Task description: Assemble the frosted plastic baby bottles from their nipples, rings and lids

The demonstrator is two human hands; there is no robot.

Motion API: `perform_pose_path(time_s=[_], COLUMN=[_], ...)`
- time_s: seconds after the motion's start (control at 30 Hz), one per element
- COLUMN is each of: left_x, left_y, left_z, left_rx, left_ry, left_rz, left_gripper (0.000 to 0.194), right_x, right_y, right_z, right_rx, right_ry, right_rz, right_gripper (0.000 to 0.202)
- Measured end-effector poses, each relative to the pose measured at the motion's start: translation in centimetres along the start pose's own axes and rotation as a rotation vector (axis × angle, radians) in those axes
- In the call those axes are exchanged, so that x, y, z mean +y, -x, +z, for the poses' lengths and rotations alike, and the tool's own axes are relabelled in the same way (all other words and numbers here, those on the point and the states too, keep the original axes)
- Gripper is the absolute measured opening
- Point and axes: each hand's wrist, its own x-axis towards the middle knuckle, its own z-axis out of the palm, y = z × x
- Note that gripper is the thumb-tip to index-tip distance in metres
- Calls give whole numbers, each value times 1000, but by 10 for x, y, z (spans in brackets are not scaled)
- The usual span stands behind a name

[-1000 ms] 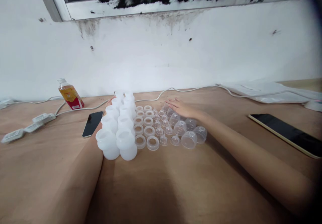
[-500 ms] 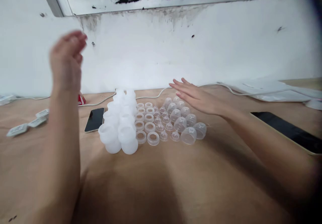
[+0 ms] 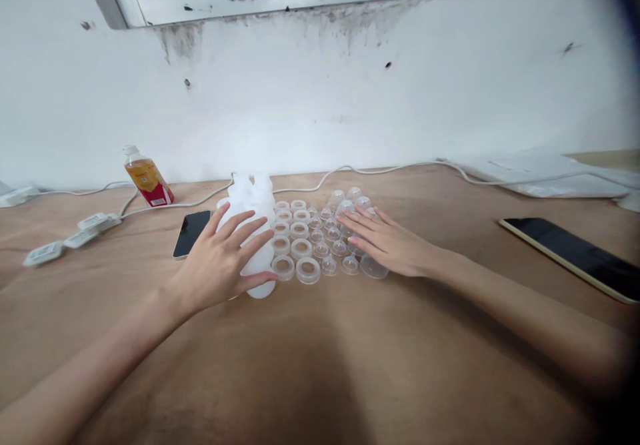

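My left hand (image 3: 225, 255) is spread over the two rows of white translucent bottles (image 3: 259, 198), hiding much of the nearer ones. My right hand (image 3: 387, 238) lies flat above the clear domed caps (image 3: 353, 193), fingers stretched toward the left, covering several of them. Whether either hand touches what is under it, I cannot tell. Between the hands run two rows of clear collar rings (image 3: 308, 271) and two rows of clear bottle nipples (image 3: 350, 265), all laid on the brown tabletop (image 3: 300, 345).
Left of the bottles lies a phone (image 3: 191, 231); a larger black-screened device (image 3: 575, 258) is at the right. A drink bottle (image 3: 150, 178) stands before the wall. White cable (image 3: 320, 185), small white plugs (image 3: 83, 235) and a plastic sheet (image 3: 530, 177) lie along the back and left.
My left hand has come down from in front of the wall, opening over the bottles. My right hand has lowered over the caps. The drink bottle behind my left arm is now uncovered.
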Motion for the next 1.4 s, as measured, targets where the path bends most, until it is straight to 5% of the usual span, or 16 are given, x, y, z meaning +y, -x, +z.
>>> perform_pose_path(time_s=[0.43, 0.67, 0.8, 0.93, 1.4], left_x=[-1, 52, 74, 74, 75], left_y=[-6, -5, 12, 24, 24], left_z=[-8, -21, 9, 29, 30], left_rx=[-66, -89, -249, -367, -415], left_ry=[-63, 130, 325, 415, 472], left_rz=[62, 66, 67, -55, -101], left_gripper=[52, 42, 48, 45, 45], right_x=[9, -52, -77, -76, -74], right_y=[-5, 26, 50, 57, 52], right_z=[-3, -15, 9, 23, 22], right_rx=[82, 256, 153, 2, -52], right_ry=[12, -106, -251, -322, -312], right_rz=[-42, -213, -381, -351, -338], right_gripper=[57, 54, 49, 45, 50])
